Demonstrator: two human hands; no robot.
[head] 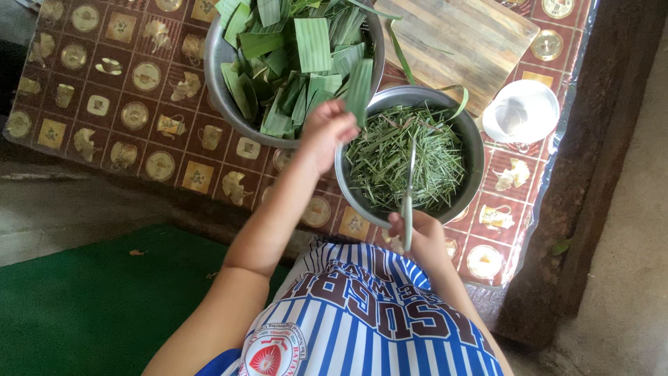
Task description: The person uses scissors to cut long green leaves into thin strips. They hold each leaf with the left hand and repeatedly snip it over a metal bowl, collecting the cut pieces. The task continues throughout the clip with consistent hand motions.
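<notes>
A table (111, 150) is seen from above, covered by a dark red cloth printed with gold cups and teapots under a clear plastic sheet. At nine o'clock of the table's near edge, grey concrete floor (56, 209) is shown, and a green mat (83, 306) is laid at seven o'clock of the frame. A dark wooden beam (591, 174) is set along the three o'clock side.

On the cloth, a large metal bowl (221, 90) is filled with broad cut pieces of green leaf (313, 45). At four o'clock of it, touching or nearly touching its rim, a second metal bowl (474, 150) is heaped with thin green leaf shreds (396, 157). A wooden cutting board (459, 38) is placed at twelve o'clock of that second bowl, and a small white cup (522, 111) at two o'clock of it.

The left hand (325, 132) is raised at the meeting of the two bowls, arm stretched forward, fingers pinched shut on one leaf strip (360, 90) (held upright over the large bowl's edge). The right hand (421, 237) is kept at six o'clock of the shreds bowl, closed around the handles of a pair of scissors (409, 188), whose blades are pointed toward twelve o'clock over the shreds; whether the blades are parted cannot be told.
</notes>
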